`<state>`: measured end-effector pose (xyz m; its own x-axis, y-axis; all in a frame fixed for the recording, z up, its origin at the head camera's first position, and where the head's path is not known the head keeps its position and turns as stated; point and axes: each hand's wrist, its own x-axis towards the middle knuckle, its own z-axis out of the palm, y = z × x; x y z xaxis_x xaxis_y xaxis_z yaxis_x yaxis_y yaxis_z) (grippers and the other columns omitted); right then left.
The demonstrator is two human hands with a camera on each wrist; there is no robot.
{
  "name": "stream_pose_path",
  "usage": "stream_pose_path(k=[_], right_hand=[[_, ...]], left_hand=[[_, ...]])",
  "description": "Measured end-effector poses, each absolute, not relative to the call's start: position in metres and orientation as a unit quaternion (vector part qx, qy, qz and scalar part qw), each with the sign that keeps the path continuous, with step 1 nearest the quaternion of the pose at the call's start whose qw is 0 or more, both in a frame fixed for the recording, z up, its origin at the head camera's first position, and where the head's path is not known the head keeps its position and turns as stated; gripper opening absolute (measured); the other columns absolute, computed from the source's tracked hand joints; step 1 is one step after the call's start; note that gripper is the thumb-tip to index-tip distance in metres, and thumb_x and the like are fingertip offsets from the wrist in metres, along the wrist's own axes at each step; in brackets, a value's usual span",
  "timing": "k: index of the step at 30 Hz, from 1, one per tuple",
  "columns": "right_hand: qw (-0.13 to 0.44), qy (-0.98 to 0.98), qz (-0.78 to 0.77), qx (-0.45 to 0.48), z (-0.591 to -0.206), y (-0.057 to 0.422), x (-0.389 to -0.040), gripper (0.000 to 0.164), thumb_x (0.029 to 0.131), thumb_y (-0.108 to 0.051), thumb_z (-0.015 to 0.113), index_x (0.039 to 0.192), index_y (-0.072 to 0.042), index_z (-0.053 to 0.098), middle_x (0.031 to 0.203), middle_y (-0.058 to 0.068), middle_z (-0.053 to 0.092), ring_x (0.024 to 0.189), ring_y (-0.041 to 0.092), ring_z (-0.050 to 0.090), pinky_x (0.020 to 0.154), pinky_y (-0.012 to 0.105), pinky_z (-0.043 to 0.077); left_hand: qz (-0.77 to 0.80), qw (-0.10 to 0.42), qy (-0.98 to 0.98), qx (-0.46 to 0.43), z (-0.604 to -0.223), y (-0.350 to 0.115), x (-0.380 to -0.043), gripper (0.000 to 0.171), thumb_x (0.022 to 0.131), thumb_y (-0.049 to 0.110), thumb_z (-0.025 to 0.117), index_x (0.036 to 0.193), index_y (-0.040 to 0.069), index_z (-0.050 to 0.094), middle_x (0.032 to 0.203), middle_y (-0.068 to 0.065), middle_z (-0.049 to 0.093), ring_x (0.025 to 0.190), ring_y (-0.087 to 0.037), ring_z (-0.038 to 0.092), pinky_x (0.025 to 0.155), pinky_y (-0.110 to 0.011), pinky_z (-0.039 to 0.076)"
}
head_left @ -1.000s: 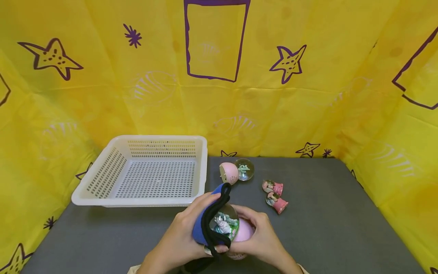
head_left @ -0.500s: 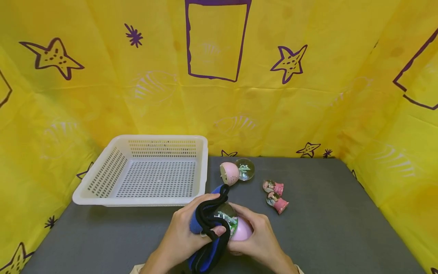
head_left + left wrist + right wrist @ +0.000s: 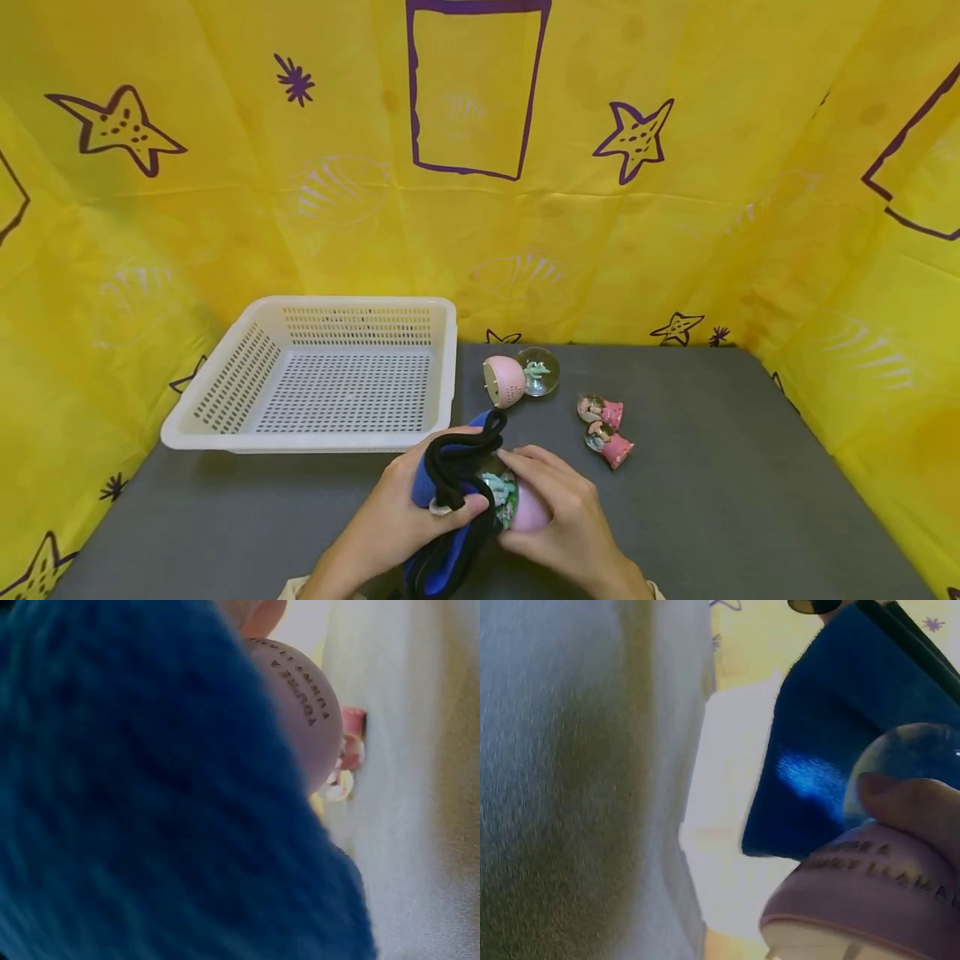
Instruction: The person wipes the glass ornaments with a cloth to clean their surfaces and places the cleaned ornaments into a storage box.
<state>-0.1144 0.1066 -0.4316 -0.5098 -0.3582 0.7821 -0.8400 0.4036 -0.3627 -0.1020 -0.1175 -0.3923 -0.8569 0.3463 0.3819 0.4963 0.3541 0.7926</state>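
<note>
My left hand (image 3: 397, 508) grips a folded blue cloth (image 3: 423, 486) with black edging and presses it around the glass of a snow globe (image 3: 531, 507). Green figures show through the part of the dome left uncovered. From the other side, my right hand (image 3: 566, 512) holds the globe, its fingers over the pink base and the dome's edge. The right wrist view shows the thumb on the glass, above a lettered base (image 3: 855, 889). Blue cloth (image 3: 150, 787) fills much of the left wrist view, hiding the dome there.
A white perforated basket (image 3: 307, 443) stands at the back left of the grey table (image 3: 720, 467). Behind my hands lies another pink-based snow globe (image 3: 504, 381) on its side. Two small pink snow globes (image 3: 617, 450) lie to the right. Yellow fabric (image 3: 570, 233) encloses the table.
The cloth has been drawn further round the dome, so less of the glass shows. My right fingers have shifted up over the globe, and the figures inside look turned.
</note>
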Motion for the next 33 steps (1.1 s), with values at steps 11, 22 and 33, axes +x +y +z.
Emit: stream_pose_path(k=[11,22,33], right_hand=[[0.343,-0.792,0.343,0.371,-0.434,0.105,-0.114,0.078,0.050,-0.018,0.093,0.124,-0.010,0.068,0.107,0.002,0.073,0.101,0.018,0.065,0.091,0.022,0.052],[0.337,-0.763,0.447,0.325,-0.433,0.105,-0.118,0.074,0.048,-0.007,0.091,0.117,-0.002,0.064,0.117,0.012,0.066,0.112,0.022,0.061,0.103,0.016,0.044],[0.166,-0.782,0.546,0.250,-0.432,0.110,-0.120,0.086,0.052,0.000,0.092,0.128,-0.009,0.054,0.133,0.006,0.062,0.109,0.012,0.063,0.083,0.026,0.056]], left_hand=[[-0.455,-0.004,-0.873,-0.175,-0.390,-0.113,-0.097,0.097,0.061,0.050,0.091,0.143,0.041,0.040,0.136,0.018,0.054,0.118,-0.010,0.057,0.099,-0.040,0.049],[-0.491,0.138,-0.821,-0.257,-0.397,-0.104,-0.101,0.088,0.059,0.026,0.095,0.135,0.027,0.052,0.128,0.009,0.061,0.109,-0.010,0.061,0.095,-0.030,0.051],[-0.520,0.169,-0.789,-0.280,-0.403,-0.103,-0.101,0.085,0.064,0.025,0.094,0.137,0.018,0.052,0.130,-0.001,0.061,0.111,-0.014,0.062,0.099,-0.024,0.048]])
